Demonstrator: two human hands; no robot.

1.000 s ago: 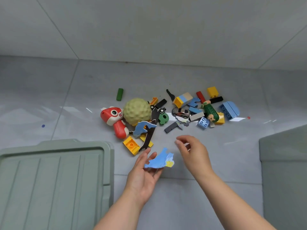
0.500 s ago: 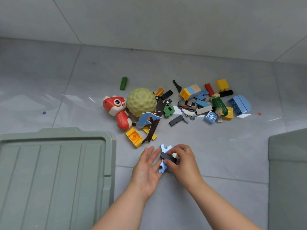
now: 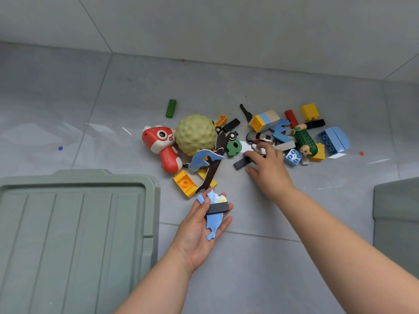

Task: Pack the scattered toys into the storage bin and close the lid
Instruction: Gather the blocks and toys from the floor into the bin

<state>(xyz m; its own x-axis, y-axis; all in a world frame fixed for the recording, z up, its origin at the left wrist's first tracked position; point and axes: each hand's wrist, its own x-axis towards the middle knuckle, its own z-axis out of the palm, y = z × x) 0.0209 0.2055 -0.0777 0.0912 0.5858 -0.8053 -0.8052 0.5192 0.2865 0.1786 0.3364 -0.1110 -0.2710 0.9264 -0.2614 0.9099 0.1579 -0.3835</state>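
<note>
Toys lie scattered on the grey floor: a red fish toy (image 3: 162,143), a bumpy green ball (image 3: 195,134), a blue dolphin cutout (image 3: 201,159), yellow bricks (image 3: 184,183) and several coloured blocks further right. My left hand (image 3: 195,234) is palm up and holds a blue puzzle piece (image 3: 215,223) with a dark block (image 3: 217,208) lying across it. My right hand (image 3: 272,168) reaches into the pile, fingers curled over a dark grey block (image 3: 240,164) and a small white piece. A sage-green ribbed lid (image 3: 68,223) sits at the lower left.
A sage-green container edge (image 3: 396,211) shows at the right border. A lone green block (image 3: 170,108) lies behind the ball, near the wall. A toy car (image 3: 258,137) and a green figure (image 3: 306,141) lie just beyond my right hand.
My right hand has left the dark block on the puzzle piece in my left palm and moved forward to the pile. The camera has moved closer to the toys.
</note>
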